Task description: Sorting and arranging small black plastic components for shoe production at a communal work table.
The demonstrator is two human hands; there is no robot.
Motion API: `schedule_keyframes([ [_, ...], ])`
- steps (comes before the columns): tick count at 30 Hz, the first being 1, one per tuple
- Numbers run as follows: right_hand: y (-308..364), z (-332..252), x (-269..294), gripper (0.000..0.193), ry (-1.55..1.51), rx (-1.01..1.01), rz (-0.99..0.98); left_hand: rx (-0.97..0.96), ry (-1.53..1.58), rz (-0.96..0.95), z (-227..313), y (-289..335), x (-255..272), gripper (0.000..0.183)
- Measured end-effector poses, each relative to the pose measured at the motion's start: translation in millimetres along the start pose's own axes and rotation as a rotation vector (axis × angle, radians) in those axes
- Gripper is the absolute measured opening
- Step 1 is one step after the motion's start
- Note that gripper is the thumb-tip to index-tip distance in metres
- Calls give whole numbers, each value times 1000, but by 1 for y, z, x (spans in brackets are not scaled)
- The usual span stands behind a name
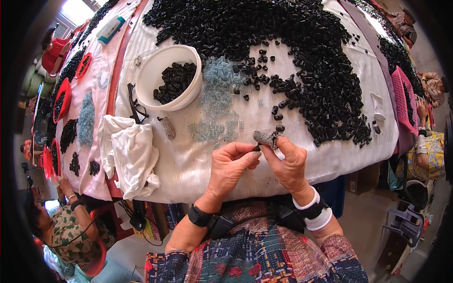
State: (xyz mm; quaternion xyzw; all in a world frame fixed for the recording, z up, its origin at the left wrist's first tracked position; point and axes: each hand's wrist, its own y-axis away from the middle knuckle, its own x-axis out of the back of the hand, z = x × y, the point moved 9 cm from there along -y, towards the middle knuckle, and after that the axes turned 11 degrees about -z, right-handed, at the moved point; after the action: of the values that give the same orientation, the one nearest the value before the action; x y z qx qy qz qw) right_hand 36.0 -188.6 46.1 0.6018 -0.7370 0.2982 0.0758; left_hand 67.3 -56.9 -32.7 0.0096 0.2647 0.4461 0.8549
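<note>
Near the table's front edge, my left hand (232, 162) pinches a small black piece (257, 148) between thumb and fingers. My right hand (286, 162) meets it from the other side, thumb and fingers closed at the same spot. A grey, speckled, finger-shaped piece (263, 137) sits at the right fingertips; whether it is worn or held I cannot tell. Just beyond lies a pile of small black ring-like parts (325, 94), one loose part (280, 128) close to my right hand. Small clear bluish coils (214, 129) lie beyond my left hand.
A white bowl (144, 70) holds black parts. Left of me lie a crumpled white cloth (130, 153), black-framed glasses (134, 101) and another grey speckled piece (167, 128). A pink basket (401, 94) stands at the right edge. A person (71, 231) works at the left table.
</note>
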Motion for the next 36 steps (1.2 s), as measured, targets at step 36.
schedule_keyframes([
  [36, 0, -16, -9, 20, 184, 169, -182, 255, 59, 17, -7, -5, 1, 20],
])
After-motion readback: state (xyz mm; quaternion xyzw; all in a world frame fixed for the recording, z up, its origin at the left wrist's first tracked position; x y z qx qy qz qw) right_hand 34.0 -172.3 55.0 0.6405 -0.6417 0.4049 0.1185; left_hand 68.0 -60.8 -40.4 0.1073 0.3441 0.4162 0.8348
